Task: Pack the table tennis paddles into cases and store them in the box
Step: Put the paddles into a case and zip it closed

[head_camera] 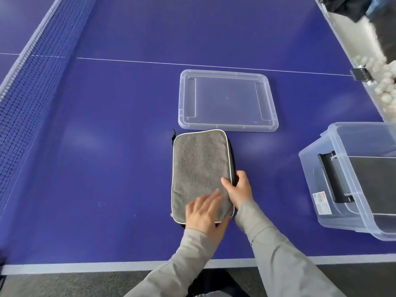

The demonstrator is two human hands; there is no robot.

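Note:
A grey fabric paddle case (199, 166) with white piping lies flat on the blue table, closed. My left hand (203, 213) rests flat on its near end with straight fingers. My right hand (237, 189) grips the case's right edge, thumb on top and fingers curled round the side. A clear plastic box (321, 179) stands at the right with a dark case (372, 181) inside it. No bare paddle is visible.
The box's clear lid (227, 100) lies upside down just beyond the grey case. The table's net (32, 82) runs along the left. A trough of white balls (385, 82) sits off the table's far right edge. The table's near edge (85, 267) is close to me.

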